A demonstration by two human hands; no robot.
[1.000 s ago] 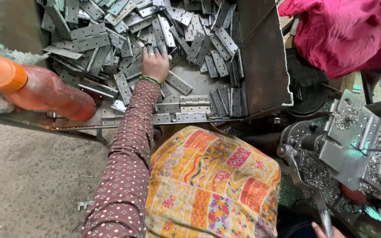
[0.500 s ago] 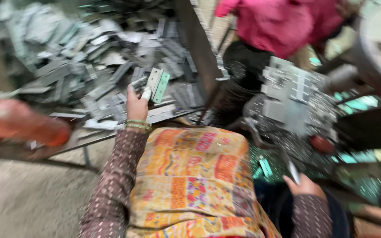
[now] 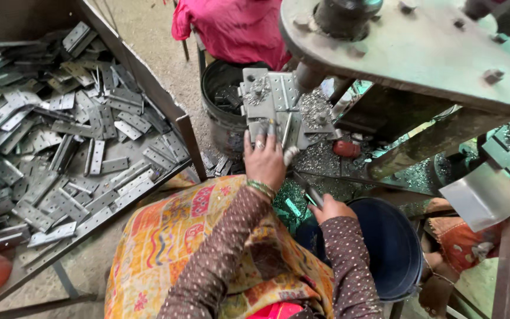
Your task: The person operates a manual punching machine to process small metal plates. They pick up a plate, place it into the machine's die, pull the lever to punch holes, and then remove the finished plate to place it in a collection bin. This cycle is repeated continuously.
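Our left hand [image 3: 264,159] presses a strip [image 3: 286,131] on the die [image 3: 278,106]; right hand [image 3: 330,208] grips the lever [image 3: 309,192] below it; tray [image 3: 190,145] mostly unprocessed.

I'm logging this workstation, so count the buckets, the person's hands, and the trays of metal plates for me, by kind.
Buckets: 2, a black bucket and a dark blue bucket
Hands: 2, the left hand on the punching jig, the right hand gripping a lever handle
Trays of flat metal plates: 1, the big tray
Total: 5
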